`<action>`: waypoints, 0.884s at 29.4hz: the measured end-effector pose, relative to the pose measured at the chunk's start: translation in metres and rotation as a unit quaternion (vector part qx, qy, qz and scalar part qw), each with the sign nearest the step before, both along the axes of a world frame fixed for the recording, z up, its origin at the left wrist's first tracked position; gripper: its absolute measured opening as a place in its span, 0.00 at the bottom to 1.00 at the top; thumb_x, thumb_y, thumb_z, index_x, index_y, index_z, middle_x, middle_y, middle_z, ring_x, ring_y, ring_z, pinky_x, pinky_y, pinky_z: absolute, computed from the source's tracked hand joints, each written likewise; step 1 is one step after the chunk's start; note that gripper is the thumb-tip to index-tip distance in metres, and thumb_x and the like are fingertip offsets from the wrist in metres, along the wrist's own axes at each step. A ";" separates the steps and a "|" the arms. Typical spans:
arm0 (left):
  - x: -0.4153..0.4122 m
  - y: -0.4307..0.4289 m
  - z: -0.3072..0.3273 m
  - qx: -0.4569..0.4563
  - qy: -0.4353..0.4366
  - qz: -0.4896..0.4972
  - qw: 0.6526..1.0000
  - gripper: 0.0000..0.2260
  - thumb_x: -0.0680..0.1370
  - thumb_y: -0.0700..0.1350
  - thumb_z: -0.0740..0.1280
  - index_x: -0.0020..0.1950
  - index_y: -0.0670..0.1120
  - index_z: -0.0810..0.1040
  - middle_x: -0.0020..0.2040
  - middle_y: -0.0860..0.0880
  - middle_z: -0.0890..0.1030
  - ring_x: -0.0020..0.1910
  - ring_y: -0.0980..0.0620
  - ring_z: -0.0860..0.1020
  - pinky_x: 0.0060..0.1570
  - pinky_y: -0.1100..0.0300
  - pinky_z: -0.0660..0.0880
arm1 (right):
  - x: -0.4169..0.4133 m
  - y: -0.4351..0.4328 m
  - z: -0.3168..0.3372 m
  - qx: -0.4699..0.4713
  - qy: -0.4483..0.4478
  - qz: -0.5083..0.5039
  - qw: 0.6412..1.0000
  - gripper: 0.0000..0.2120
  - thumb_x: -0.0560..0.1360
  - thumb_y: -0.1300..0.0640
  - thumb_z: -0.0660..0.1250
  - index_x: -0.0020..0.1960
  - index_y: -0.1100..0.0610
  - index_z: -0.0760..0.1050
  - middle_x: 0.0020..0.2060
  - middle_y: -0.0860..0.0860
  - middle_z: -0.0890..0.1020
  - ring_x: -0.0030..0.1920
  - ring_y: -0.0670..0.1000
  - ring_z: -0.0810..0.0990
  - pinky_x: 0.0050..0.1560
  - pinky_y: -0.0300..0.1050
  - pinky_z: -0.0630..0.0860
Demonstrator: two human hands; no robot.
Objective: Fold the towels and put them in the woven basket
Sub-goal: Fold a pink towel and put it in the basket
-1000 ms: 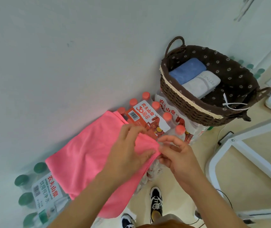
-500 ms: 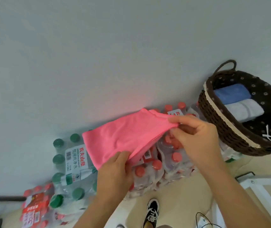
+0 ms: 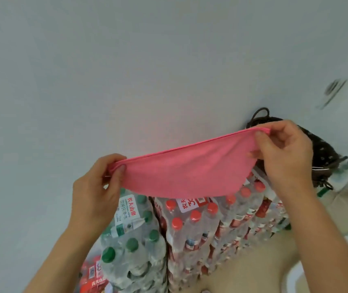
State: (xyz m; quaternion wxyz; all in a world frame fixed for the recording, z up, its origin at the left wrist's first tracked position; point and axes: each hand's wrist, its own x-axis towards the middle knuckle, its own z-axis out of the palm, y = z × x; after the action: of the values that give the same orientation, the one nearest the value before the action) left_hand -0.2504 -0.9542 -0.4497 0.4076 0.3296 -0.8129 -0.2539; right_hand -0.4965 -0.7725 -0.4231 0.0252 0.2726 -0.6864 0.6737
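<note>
A pink towel (image 3: 185, 168), folded double, hangs stretched in the air between both hands above the stacked water bottles. My left hand (image 3: 97, 191) pinches its left corner. My right hand (image 3: 283, 153) pinches the right corner, higher up. The dark woven basket (image 3: 325, 153) with its loop handle sits at the right behind my right hand, mostly hidden by it; its contents cannot be seen.
Shrink-wrapped packs of green-capped bottles (image 3: 130, 235) and red-capped bottles (image 3: 213, 220) stand stacked against a pale wall (image 3: 147, 60). Beige floor (image 3: 249, 269) shows at the lower right, with a white frame edge (image 3: 295, 275) in the corner.
Both hands lifted the pink towel off the bottle packs and spread apart, pulling its top edge taut in the air. The view swung left and up, so the basket slid behind my right hand.
</note>
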 end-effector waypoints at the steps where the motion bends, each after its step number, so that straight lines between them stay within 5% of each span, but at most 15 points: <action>1: 0.004 -0.001 0.008 0.012 0.028 -0.011 0.999 0.12 0.77 0.40 0.66 0.48 0.59 0.77 0.42 0.71 0.79 0.42 0.69 0.78 0.44 0.78 0.70 | 0.006 0.006 0.007 -0.017 0.006 -0.010 1.000 0.04 0.76 0.64 0.67 0.47 0.56 0.77 0.42 0.52 0.82 0.38 0.44 0.80 0.34 0.36 0.78; 5: 0.015 -0.004 0.039 0.070 0.111 -0.084 0.988 0.13 0.79 0.42 0.65 0.46 0.62 0.81 0.44 0.62 0.83 0.45 0.61 0.80 0.49 0.65 0.77 | 0.022 0.025 0.032 -0.053 0.020 -0.037 0.998 0.09 0.75 0.65 0.69 0.42 0.51 0.77 0.39 0.51 0.81 0.35 0.49 0.79 0.31 0.38 0.78; 10: 0.013 -0.004 0.066 0.140 0.187 -0.147 0.961 0.11 0.75 0.40 0.69 0.40 0.55 0.85 0.37 0.56 0.84 0.35 0.60 0.80 0.37 0.69 0.77 | 0.019 0.048 0.059 -0.035 0.046 -0.054 0.997 0.09 0.73 0.63 0.71 0.40 0.50 0.79 0.34 0.49 0.81 0.27 0.45 0.77 0.27 0.37 0.76; 15: -0.019 -0.032 0.031 0.178 0.053 -0.130 0.974 0.09 0.75 0.42 0.69 0.39 0.55 0.84 0.28 0.55 0.80 0.26 0.60 0.73 0.30 0.67 0.73 | -0.026 0.030 0.025 0.097 0.010 -0.045 0.994 0.02 0.73 0.61 0.72 0.43 0.56 0.81 0.33 0.51 0.81 0.25 0.43 0.77 0.25 0.37 0.75; 20: -0.069 -0.066 -0.043 0.236 -0.049 -0.038 0.970 0.09 0.78 0.45 0.67 0.39 0.48 0.82 0.23 0.59 0.76 0.25 0.60 0.71 0.30 0.61 0.66 | -0.079 -0.017 -0.060 0.238 -0.027 -0.007 0.971 0.05 0.72 0.57 0.73 0.46 0.57 0.83 0.37 0.51 0.83 0.35 0.50 0.81 0.41 0.55 0.82; 26: -0.111 -0.100 -0.112 0.264 -0.119 0.054 0.956 0.10 0.79 0.48 0.64 0.42 0.45 0.80 0.30 0.49 0.77 0.30 0.48 0.73 0.34 0.57 0.71 | -0.128 -0.074 -0.127 0.287 -0.095 0.024 0.953 0.05 0.72 0.57 0.72 0.39 0.53 0.78 0.38 0.51 0.81 0.38 0.54 0.81 0.36 0.57 0.82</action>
State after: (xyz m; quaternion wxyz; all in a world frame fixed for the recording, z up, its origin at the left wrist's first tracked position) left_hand -0.3610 -1.0544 -0.5612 0.2197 0.4965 -0.7405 -0.3962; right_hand -0.6241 -0.8464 -0.5502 -0.1355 0.2189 -0.8433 0.4718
